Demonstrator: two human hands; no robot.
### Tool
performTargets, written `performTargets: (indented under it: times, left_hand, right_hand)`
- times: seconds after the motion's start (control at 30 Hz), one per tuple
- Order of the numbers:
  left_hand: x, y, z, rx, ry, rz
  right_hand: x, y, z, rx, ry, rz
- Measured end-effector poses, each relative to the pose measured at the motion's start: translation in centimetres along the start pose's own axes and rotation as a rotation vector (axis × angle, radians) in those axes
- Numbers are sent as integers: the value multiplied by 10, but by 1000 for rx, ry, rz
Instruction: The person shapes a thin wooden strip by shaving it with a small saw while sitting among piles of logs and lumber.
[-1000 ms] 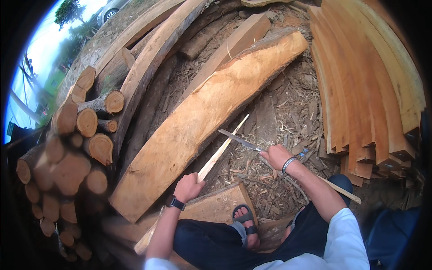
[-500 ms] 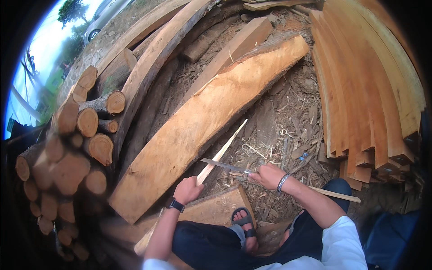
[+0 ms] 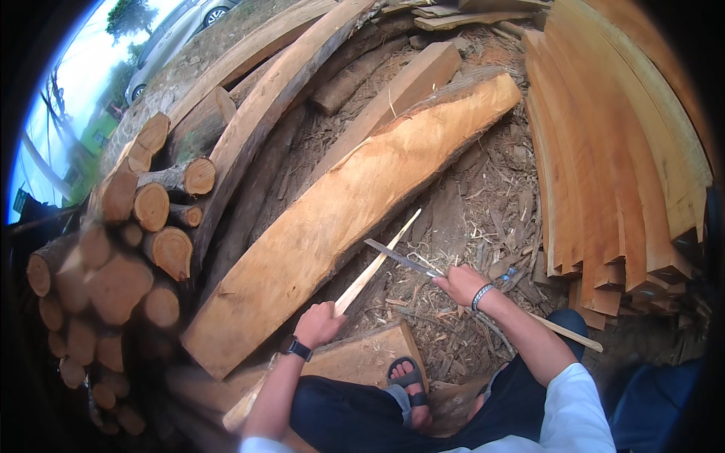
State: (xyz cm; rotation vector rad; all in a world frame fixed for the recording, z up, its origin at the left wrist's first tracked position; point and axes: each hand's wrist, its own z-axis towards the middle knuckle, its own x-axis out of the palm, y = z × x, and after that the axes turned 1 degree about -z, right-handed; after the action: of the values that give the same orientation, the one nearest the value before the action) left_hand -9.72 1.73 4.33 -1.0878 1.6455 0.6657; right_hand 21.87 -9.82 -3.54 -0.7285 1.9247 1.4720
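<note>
You've got soft, bright daylight; sky (image 3: 87, 53) top left is washed out, with blue fringing along the rim; shade sits under the big slab's (image 3: 355, 211) lower edge; your left hand (image 3: 320, 325) and right hand (image 3: 462, 285) look fairly sharp; lower-left log stack (image 3: 119, 291) is dim, blurry; right-hand boards (image 3: 604, 158) bow with fisheye distortion; corners go black.

Left of the bark-edged wooden slab (image 3: 351, 219), the lower log ends (image 3: 119, 288) are blurred. To its lower right, the right hand (image 3: 462, 285) partly hides the knife (image 3: 402, 257). Below it, the white shirt (image 3: 578, 411) runs off the bottom edge.
</note>
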Motion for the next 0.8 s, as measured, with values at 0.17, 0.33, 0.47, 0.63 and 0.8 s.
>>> performTargets:
  times: [0.17, 0.33, 0.47, 0.63, 0.8]
  left_hand:
    - [6, 6, 0, -4, 35, 2]
    - [-7, -5, -2, -25, 50, 34]
    - [5, 5, -2, -17, 56, 39]
    - [-3, -1, -3, 4, 34, 56]
    - [2, 4, -1, 22, 31, 52]
  right_hand:
    - [7, 9, -7, -81, 63, 27]
    - [9, 6, -3, -47, 77, -16]
    - [12, 11, -9, -65, 76, 1]
    - [10, -1, 1, 45, 25, -20]
    - [11, 1, 0, -13, 36, -27]
